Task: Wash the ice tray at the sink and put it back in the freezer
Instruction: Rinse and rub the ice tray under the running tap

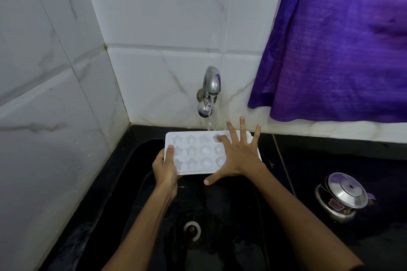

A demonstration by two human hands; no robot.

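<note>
Leftmost, white marbled wall tiles meet in a corner above a black sink, whose wet basin has a round drain low in the middle. Over the basin the person's left hand holds the white ice tray by its left end: its grip is clenched on the tray, thumb lying across the top and fingers curled underneath. The tray is held level, its star and flower moulds facing up, its far edge under the metal tap, from which a thin stream of water falls onto it. The right hand lies over the tray's right half with its grip released, fingers spread and straight, palm down. Further right, a purple curtain hangs above the black surface, where a small lidded steel pot stands well apart from the sink.
</note>
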